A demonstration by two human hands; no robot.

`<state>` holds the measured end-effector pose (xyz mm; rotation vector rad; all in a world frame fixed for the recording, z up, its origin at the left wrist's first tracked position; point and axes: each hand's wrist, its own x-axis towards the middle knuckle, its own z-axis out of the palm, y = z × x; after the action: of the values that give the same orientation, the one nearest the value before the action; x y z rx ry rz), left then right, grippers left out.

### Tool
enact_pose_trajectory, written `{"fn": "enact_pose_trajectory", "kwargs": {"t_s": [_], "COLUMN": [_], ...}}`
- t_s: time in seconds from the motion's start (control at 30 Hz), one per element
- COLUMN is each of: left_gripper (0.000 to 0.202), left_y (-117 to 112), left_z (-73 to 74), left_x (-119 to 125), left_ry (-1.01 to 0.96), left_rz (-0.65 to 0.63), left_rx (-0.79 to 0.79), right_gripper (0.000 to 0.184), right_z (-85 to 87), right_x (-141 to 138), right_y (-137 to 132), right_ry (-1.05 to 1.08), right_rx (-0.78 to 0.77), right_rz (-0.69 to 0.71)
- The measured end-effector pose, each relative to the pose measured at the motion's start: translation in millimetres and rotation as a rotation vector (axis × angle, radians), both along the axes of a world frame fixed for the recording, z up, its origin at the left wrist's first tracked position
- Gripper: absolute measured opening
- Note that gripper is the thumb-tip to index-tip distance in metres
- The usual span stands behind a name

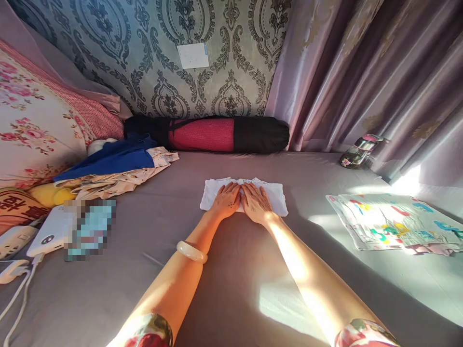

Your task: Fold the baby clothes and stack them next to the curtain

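Note:
A folded white cloth (278, 198), perhaps a garment, lies flat on the grey bed sheet (224, 270) in front of me. Both palms rest on it side by side, near its middle. My left hand (227, 198) is flat with fingers stretched out, pointing away from me. Beside it, my right hand (256, 202) also lies flat with its fingers extended. The hands touch or nearly touch at the thumbs. Part of the cloth beneath them is hidden. A pale bangle (191, 252) circles my left forearm.
At left lie folded clothes (108, 164), a white power bank (52, 231) with cables, and a power strip (16, 241). A black and red rolled bag (202, 135) lines the wall. At right are a bottle (360, 152) and a stack of printed cloths (398, 221).

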<state>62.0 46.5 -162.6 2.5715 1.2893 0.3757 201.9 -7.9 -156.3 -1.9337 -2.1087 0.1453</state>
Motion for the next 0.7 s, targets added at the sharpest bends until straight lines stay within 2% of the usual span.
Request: {"fn": "enact_pose_trajectory", "kwargs": {"t_s": [0.23,0.3,0.37,0.47,0.57,0.7], "left_gripper": [0.044,0.044,0.043,0.039,0.036,0.035], "left_y": [10,15,19,23,27,33], "left_z": [10.2,16.5,22.1,24.7,20.0,10.6], "left_x": [-8,-18,-31,-50,-61,-67], "left_ry": [-0.139,-0.156,-0.148,-0.125,-0.124,-0.163], "left_rz": [-0.012,0.081,0.228,0.4,0.467,0.506], "left_rx": [-0.011,0.035,0.085,0.109,0.081,0.021], "right_gripper": [0.054,0.054,0.053,0.048,0.045,0.052], "right_z": [2.2,6.9,14.0,24.6,27.2,16.7], "right_x": [-1,-2,-5,-14,-28,-45], "right_y": [-3,-3,1,11,21,24], "right_ry": [-0.028,-0.043,-0.046,-0.034,-0.038,-0.053], "right_rx": [-0.005,-0.028,-0.082,-0.149,-0.108,-0.062], "right_rz": [-0.003,-0.01,-0.028,-0.064,-0.068,-0.091]}}
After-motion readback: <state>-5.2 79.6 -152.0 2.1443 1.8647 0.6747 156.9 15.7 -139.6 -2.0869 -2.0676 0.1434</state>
